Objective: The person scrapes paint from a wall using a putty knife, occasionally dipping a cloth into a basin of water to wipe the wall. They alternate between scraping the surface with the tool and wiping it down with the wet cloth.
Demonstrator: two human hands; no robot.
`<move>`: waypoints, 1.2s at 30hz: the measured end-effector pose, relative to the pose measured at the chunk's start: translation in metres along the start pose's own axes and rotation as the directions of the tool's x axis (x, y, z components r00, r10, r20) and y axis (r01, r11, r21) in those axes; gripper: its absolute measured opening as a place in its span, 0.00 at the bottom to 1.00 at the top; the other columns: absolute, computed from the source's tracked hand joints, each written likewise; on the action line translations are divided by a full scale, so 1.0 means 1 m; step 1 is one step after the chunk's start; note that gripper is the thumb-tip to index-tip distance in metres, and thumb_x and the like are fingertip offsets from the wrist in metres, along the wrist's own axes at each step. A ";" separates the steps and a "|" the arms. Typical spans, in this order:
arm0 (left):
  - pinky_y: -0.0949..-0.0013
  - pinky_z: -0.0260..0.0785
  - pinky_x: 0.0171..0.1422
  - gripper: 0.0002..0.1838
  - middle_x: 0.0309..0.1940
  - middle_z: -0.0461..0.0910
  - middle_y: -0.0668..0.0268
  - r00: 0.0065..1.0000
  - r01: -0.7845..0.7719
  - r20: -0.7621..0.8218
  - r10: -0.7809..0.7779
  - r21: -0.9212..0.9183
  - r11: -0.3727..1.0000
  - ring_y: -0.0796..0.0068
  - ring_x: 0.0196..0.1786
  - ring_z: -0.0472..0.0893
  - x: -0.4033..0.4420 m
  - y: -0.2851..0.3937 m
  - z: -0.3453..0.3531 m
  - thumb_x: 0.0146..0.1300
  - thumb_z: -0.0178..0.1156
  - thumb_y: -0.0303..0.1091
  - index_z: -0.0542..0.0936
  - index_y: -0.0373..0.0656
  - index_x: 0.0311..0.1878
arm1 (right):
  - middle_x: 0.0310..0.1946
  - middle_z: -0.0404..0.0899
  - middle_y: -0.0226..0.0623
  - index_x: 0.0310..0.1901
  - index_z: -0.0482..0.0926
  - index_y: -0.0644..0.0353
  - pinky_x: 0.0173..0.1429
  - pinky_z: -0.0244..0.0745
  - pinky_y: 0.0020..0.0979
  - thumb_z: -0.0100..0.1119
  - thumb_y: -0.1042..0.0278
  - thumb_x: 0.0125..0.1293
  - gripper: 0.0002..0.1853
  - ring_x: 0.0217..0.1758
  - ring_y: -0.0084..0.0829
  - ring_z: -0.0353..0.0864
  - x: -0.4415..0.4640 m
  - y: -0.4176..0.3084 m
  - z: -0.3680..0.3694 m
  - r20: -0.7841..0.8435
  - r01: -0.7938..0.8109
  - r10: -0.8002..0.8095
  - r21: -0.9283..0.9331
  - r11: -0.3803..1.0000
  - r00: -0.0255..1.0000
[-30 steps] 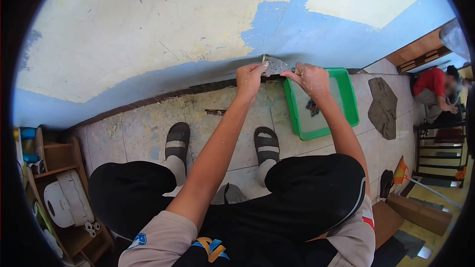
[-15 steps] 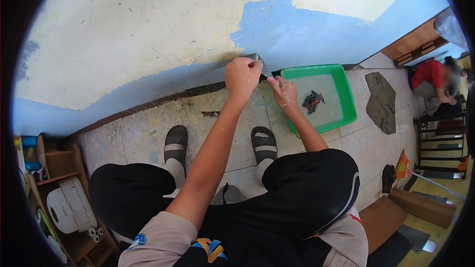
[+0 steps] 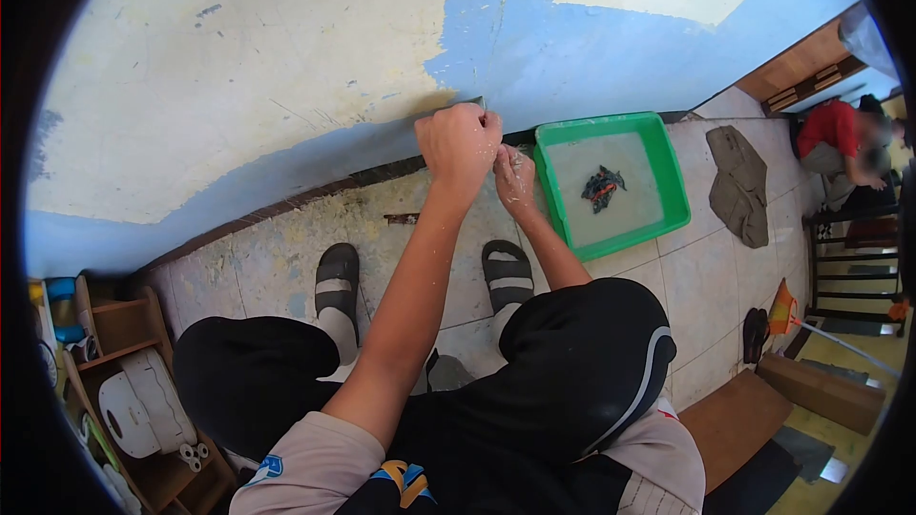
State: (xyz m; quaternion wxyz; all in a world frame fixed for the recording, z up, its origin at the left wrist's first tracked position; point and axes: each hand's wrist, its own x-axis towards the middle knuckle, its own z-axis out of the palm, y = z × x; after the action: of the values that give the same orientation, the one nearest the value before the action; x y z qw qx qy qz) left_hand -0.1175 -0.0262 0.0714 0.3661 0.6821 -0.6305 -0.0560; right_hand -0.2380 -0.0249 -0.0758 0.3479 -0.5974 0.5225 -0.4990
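My left hand (image 3: 460, 151) is closed at the foot of the wall, around a dark grey flat piece (image 3: 479, 102). Only a small edge of that piece shows above the knuckles. My right hand (image 3: 515, 177) is curled shut just below and to the right, close against the left. What its fingers grip is hidden. Pale flecks cling to both hands and forearms. Behind them rises the wall (image 3: 286, 67), patchy with cream and light blue paint.
A green tub (image 3: 674, 181) of cloudy water stands right of my hands, with a dark and orange crumpled bundle (image 3: 603, 189) in it. Brown cloth (image 3: 739, 186) lies on the tiles. A wooden shelf (image 3: 114, 343) is at left. Another person in red (image 3: 828, 129) crouches far right.
My right hand has drawn left, away from the tub, and closed up against my left hand. The dark grey piece is now mostly covered. The view has shifted slightly.
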 end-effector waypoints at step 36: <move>0.61 0.76 0.48 0.29 0.24 0.78 0.66 0.886 0.430 0.429 -0.175 -0.620 0.657 0.67 0.30 0.81 -0.109 -0.099 0.062 0.66 0.66 0.48 0.76 0.37 0.62 | 0.21 0.66 0.27 0.31 0.65 0.54 0.23 0.56 0.26 0.19 0.20 0.70 0.40 0.18 0.23 0.63 -0.056 -0.043 -0.011 0.661 -0.715 0.389 0.333 0.614 0.642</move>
State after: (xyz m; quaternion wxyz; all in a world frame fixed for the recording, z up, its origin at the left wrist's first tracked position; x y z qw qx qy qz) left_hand -0.0918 0.0395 -0.0719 0.4697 0.5689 -0.4890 -0.4655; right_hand -0.2344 0.0394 -0.0450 0.7797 -0.3755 0.3960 -0.3069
